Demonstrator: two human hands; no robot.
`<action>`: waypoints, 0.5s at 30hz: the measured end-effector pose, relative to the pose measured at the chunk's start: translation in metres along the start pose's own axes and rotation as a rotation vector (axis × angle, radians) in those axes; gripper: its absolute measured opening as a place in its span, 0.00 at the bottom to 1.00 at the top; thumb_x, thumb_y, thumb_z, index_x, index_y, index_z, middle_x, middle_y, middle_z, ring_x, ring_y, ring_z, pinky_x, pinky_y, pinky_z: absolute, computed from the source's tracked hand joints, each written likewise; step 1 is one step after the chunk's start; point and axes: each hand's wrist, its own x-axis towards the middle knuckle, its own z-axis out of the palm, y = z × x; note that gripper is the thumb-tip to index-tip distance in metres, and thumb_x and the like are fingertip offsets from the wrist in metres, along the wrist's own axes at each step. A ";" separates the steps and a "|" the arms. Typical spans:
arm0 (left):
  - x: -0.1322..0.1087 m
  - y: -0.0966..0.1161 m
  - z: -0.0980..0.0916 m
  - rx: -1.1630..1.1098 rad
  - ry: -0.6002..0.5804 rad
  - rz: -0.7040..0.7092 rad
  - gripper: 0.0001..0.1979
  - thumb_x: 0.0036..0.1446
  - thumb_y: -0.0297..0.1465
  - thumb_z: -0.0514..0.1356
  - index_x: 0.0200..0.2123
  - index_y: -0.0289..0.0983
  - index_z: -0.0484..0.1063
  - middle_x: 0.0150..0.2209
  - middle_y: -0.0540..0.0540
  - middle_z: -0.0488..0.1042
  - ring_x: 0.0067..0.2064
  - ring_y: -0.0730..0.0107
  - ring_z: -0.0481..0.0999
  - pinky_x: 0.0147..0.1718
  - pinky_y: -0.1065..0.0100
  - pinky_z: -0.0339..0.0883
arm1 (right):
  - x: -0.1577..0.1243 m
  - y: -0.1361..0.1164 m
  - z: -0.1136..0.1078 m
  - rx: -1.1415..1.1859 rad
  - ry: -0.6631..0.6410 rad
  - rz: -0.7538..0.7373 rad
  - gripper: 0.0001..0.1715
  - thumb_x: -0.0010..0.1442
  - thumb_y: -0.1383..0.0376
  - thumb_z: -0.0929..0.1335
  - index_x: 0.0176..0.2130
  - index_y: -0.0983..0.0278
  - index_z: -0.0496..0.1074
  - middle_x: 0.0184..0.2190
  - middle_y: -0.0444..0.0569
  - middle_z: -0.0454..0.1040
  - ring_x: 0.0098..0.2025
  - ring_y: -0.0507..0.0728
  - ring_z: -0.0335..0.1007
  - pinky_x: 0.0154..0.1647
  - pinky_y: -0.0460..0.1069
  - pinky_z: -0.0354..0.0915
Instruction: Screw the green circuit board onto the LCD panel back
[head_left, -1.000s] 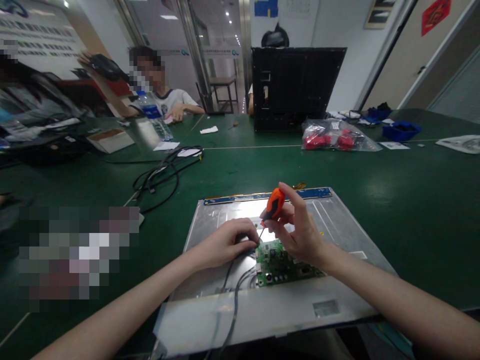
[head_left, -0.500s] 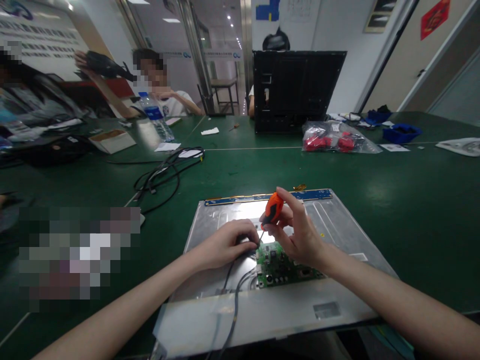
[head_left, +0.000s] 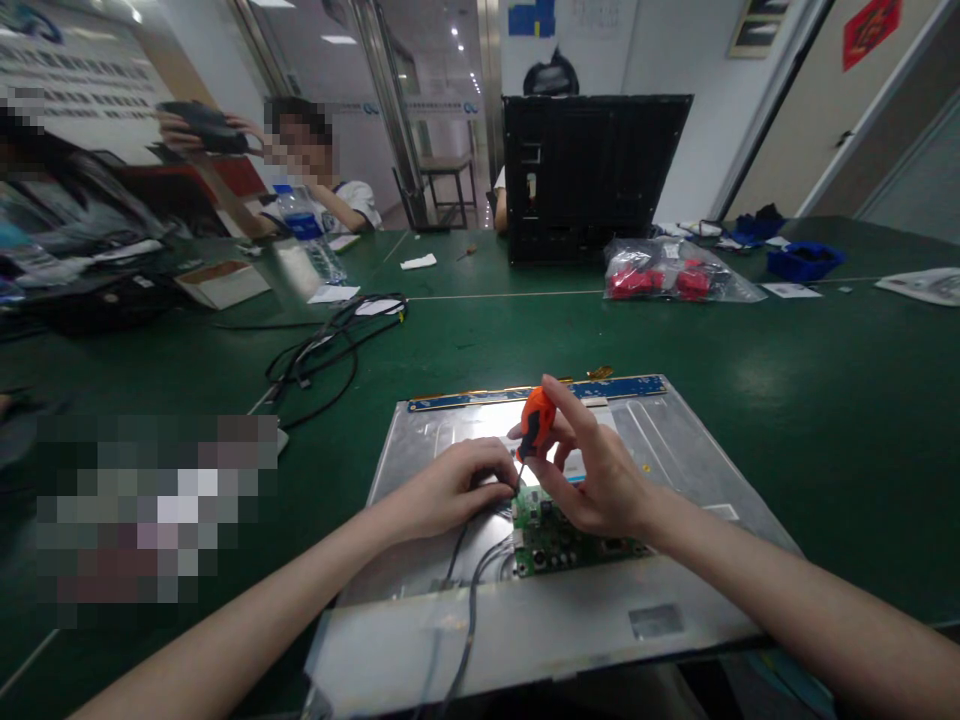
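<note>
Green surface (head_left: 750, 400) carries one metal panel (head_left: 675, 440) with one circuit board (head_left: 555, 535), where my right hand (head_left: 592, 470) grips one screwdriver (head_left: 534, 422) and my left hand (head_left: 450, 490) pinches one cable (head_left: 471, 590).

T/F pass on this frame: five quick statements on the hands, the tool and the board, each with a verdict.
1. The right hand grips an orange-handled screwdriver. True.
2. The screwdriver's tip points down toward the green circuit board. True.
3. The left hand lies flat on the bare table, well away from the work. False: the left hand rests on the silver metal panel, with its fingers curled at the board's left edge.
4. The circuit board sits on a wooden tray. False: it sits on the metal panel.
5. A clear bag of red parts lies on the green table beyond the panel. True.
</note>
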 end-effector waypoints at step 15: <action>0.000 0.005 -0.002 -0.036 -0.001 0.007 0.04 0.65 0.28 0.61 0.39 0.39 0.77 0.41 0.46 0.80 0.44 0.60 0.77 0.48 0.61 0.68 | -0.001 0.001 0.002 -0.019 0.029 0.032 0.49 0.70 0.70 0.66 0.77 0.53 0.38 0.37 0.47 0.77 0.24 0.51 0.72 0.19 0.44 0.69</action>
